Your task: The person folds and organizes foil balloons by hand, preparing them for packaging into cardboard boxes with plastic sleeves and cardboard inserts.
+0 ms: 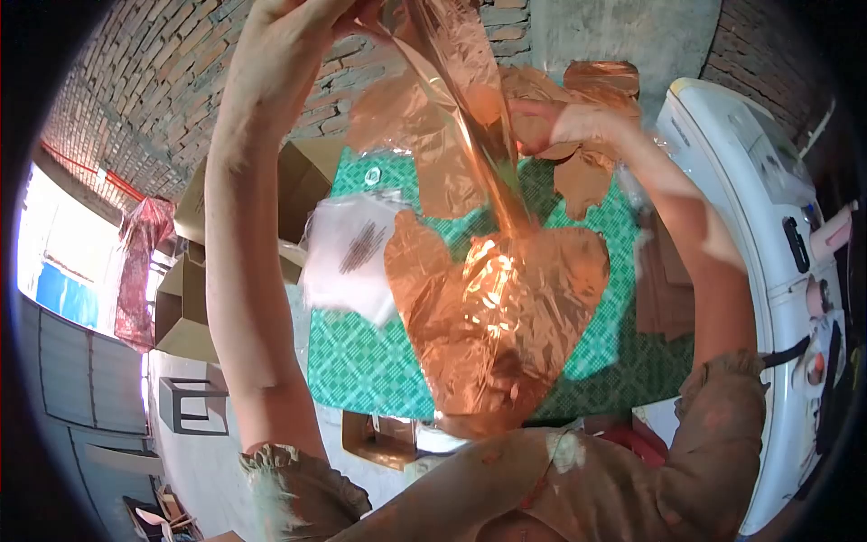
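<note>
One lobed copper foil sheet (497, 316) lies crumpled over the middle of the surface (361, 370), its narrow end reaching past the near edge; a folded strip of it seems to rise toward the far side. At the left edge rest clear plastic bags (352, 248) with dark print, partly overhanging; by the right edge are flat brown pieces (664, 285). Farther off, the left hand (293, 32), partly out of view, has its fingers closed on the raised foil. The right hand (546, 126) stretches its fingers to the strip, over the far part of the surface; whether they grip it, I cannot tell. More copper foil pieces (447, 181) lie behind, toward the far edge, with a brick wall (153, 90) beyond. Foil this thin could crease or tear if the hands pull unevenly; its overhanging end might drag the rest off the near edge, or the strip could snag the pieces behind it.
</note>
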